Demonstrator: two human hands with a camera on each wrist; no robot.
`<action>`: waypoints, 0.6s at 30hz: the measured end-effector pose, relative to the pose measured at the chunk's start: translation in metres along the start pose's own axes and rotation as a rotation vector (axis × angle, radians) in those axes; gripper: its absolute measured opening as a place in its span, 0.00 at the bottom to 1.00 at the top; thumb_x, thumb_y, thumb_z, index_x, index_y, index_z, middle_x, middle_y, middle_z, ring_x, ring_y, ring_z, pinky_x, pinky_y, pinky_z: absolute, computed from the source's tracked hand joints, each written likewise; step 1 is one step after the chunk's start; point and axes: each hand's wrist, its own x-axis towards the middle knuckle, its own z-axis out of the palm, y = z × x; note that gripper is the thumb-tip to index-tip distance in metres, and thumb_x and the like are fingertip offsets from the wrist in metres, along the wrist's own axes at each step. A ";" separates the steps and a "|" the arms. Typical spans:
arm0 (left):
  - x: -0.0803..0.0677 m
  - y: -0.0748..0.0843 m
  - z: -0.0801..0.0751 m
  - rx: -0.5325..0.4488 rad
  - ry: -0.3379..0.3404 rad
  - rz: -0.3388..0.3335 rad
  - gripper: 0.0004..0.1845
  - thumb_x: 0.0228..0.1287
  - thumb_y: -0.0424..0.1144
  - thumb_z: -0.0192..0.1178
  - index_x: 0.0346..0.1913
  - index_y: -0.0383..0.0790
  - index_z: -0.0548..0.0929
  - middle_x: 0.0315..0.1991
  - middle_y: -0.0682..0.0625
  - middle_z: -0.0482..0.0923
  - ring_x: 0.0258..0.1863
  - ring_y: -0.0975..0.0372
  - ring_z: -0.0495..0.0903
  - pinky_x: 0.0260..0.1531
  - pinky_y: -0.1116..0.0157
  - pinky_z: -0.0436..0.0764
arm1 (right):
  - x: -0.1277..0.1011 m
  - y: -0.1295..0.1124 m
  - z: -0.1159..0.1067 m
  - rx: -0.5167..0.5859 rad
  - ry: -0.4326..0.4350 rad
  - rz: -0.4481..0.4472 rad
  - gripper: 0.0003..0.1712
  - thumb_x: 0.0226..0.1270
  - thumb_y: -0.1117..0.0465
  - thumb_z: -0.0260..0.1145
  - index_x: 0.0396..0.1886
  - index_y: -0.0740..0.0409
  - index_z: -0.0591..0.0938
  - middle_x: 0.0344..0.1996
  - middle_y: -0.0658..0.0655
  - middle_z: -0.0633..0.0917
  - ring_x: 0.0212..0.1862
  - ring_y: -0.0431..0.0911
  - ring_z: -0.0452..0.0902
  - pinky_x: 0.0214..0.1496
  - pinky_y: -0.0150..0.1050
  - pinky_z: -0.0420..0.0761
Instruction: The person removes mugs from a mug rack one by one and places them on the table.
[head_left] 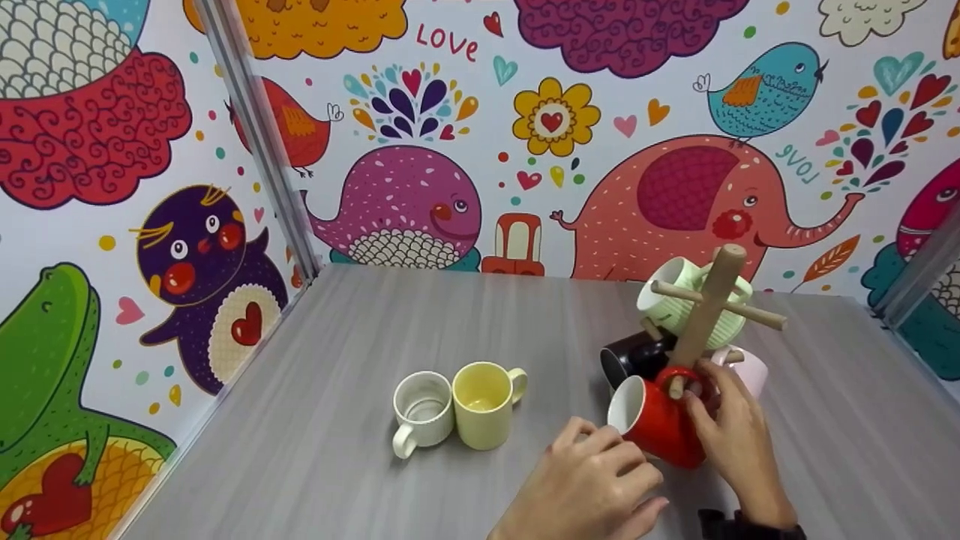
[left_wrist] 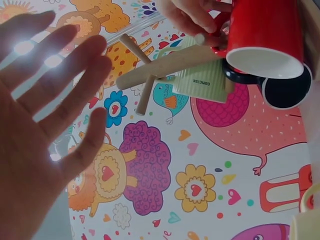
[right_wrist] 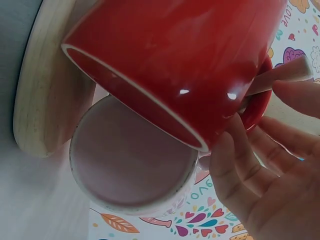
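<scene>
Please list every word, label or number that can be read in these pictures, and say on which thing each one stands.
"LOVE": red letters on the wallpaper, top centre of the head view.
"LOVE": teal letters, tilted, on the wallpaper beside the elephant.
Small dark print on the green mug: too blurred to read.
The other mugs show no text.

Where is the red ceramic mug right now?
In the head view the red ceramic mug hangs by its handle on a low peg of the wooden mug tree, right of centre, below the black mug, with the right hand at its handle.
</scene>
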 end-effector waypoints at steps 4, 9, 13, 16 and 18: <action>0.001 0.000 0.000 0.007 0.017 0.006 0.12 0.63 0.52 0.51 0.36 0.56 0.84 0.35 0.62 0.80 0.34 0.70 0.72 0.40 0.73 0.68 | 0.001 -0.001 0.000 -0.001 0.004 -0.004 0.19 0.50 0.74 0.63 0.46 0.67 0.78 0.39 0.62 0.79 0.33 0.52 0.73 0.36 0.41 0.69; 0.001 0.001 0.000 0.008 0.055 0.017 0.11 0.63 0.51 0.51 0.34 0.55 0.84 0.33 0.62 0.80 0.34 0.70 0.72 0.39 0.74 0.68 | 0.003 -0.003 0.002 0.010 0.020 -0.029 0.15 0.50 0.76 0.62 0.41 0.68 0.79 0.38 0.63 0.77 0.38 0.56 0.74 0.40 0.49 0.69; 0.000 0.001 0.001 0.005 0.067 0.018 0.11 0.63 0.50 0.51 0.33 0.55 0.84 0.32 0.62 0.79 0.34 0.71 0.71 0.39 0.74 0.67 | 0.002 -0.004 0.003 -0.016 0.030 -0.044 0.13 0.49 0.76 0.63 0.37 0.66 0.80 0.34 0.62 0.76 0.33 0.55 0.74 0.35 0.52 0.70; 0.000 0.000 0.002 0.017 0.077 0.025 0.11 0.63 0.51 0.51 0.33 0.55 0.83 0.32 0.62 0.79 0.34 0.71 0.71 0.38 0.74 0.67 | 0.002 -0.004 0.003 -0.037 0.033 -0.057 0.11 0.47 0.77 0.63 0.34 0.66 0.79 0.30 0.61 0.77 0.27 0.52 0.72 0.29 0.50 0.69; 0.000 0.000 0.003 0.039 0.100 0.036 0.10 0.62 0.50 0.52 0.32 0.55 0.83 0.31 0.62 0.78 0.33 0.71 0.71 0.37 0.74 0.67 | 0.002 -0.004 0.002 -0.046 0.020 -0.057 0.11 0.47 0.77 0.63 0.32 0.65 0.78 0.27 0.60 0.78 0.24 0.50 0.72 0.26 0.47 0.69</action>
